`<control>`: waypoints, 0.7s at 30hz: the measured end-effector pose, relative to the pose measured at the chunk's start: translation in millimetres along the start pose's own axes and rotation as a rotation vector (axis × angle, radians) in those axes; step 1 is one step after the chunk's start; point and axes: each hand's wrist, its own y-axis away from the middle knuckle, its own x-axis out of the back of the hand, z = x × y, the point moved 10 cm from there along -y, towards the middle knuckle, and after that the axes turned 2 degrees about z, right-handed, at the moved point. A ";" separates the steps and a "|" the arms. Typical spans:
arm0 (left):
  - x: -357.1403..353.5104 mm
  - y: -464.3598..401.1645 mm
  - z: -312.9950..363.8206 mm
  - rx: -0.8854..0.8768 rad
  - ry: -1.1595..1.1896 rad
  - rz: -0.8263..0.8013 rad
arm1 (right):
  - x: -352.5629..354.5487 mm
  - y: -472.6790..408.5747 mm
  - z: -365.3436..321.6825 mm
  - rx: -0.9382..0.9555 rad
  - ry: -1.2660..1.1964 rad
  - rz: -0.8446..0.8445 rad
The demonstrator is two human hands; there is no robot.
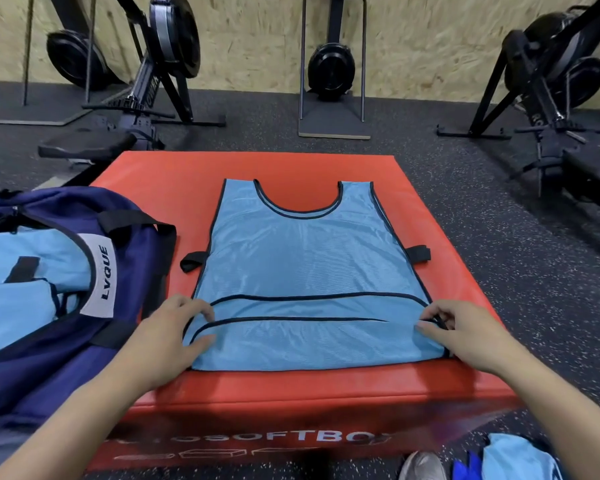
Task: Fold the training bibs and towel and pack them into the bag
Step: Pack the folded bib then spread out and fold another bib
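A light-blue mesh bib (305,258) is laid flat on the red soft box (440,202), neck opening away from the person. Its near hem is taken at both corners: the left hand (174,330) pinches the left corner between thumb and curled fingers, and the right hand (461,329) pinches the right corner, black binding caught under the fingertips.

Between the two grips the hem is already doubled into a shallow fold; its black edging runs unevenly, higher toward the left grip. A skewed fold is likely if one hand is carried forward ahead of the other.

Beyond the grips, black side straps (418,258) stick out and may be trapped crooked inside the fold. The mesh looks slippery; a thin pinch may be lost.

Left of the left grip the navy bag (42,368) lies open, blue bibs inside. More blue fabric (520,455) waits on the floor below the right forearm.
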 end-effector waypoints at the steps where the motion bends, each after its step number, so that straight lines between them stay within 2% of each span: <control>1: -0.4 -0.1 -1.8 0.016 -0.020 0.000 | -0.1 -0.6 0.2 -0.013 0.014 0.008; 5: 1.5 -3.1 -10.5 0.085 -0.035 0.030 | 0.4 -1.6 -3.5 -0.003 0.118 0.032; 8: 0.8 -4.9 -12.8 0.102 -0.036 0.034 | -5.7 -4.3 1.0 -0.027 0.104 -0.048; 11: 3.6 -6.4 -12.8 0.134 0.069 0.073 | -6.2 -4.1 0.3 -0.067 -0.242 -0.086; 16: 14.3 -8.6 -15.3 0.215 0.536 0.196 | 3.4 -0.7 -8.4 -0.099 -0.688 -0.024; 18: 19.0 -7.4 -17.2 0.248 0.651 0.241 | 9.5 0.2 -10.7 -0.096 -0.803 0.015; 21: 22.0 -7.1 -22.2 0.239 0.678 0.238 | 20.6 -0.5 -9.2 -0.084 -0.893 0.088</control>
